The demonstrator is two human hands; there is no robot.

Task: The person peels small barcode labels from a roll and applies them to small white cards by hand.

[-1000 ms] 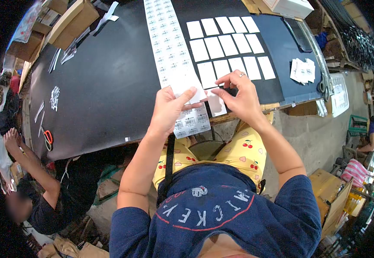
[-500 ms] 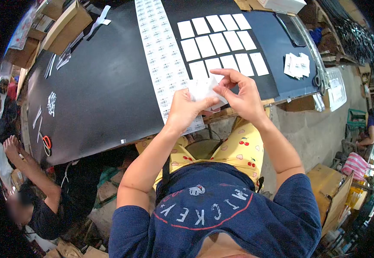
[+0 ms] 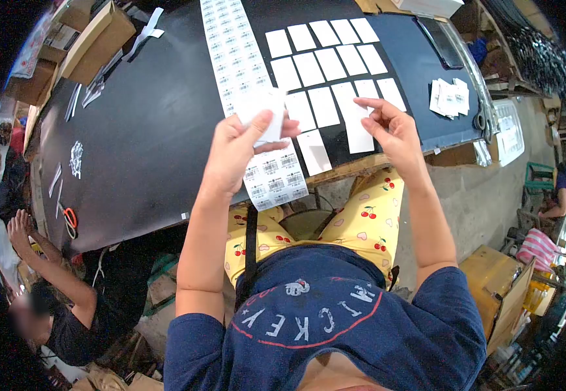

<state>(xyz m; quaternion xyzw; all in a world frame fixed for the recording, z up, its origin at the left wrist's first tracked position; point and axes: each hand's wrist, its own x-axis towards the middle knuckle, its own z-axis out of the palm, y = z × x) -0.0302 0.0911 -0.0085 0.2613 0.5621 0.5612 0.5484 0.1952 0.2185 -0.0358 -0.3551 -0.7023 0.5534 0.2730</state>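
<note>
My left hand (image 3: 234, 146) is closed around a small stack of blank white cards (image 3: 267, 116), the thumb pressed on top. This stack is above a long sheet of barcode stickers (image 3: 273, 174), whose lower end reaches the table's front edge. My right hand (image 3: 390, 130) has its thumb and fingertips at the edge of a single white card (image 3: 360, 135), which looks pinched there. That card partly overlaps the rows of white cards (image 3: 322, 106) behind it. One more white card (image 3: 313, 153) lies at the front, between my hands.
On the right are a pile of printed cards (image 3: 449, 98), dark scissors (image 3: 483, 122) and a black tray-like object (image 3: 440, 44). Orange-handled scissors (image 3: 70, 221) and paper scraps (image 3: 76, 159) lie left. A co-worker's hands (image 3: 21, 228) are beside the table's left end.
My hands have moved apart. The left went left with the stack; the right moved right, with one white card at its fingertips. The front card between them now shows.
</note>
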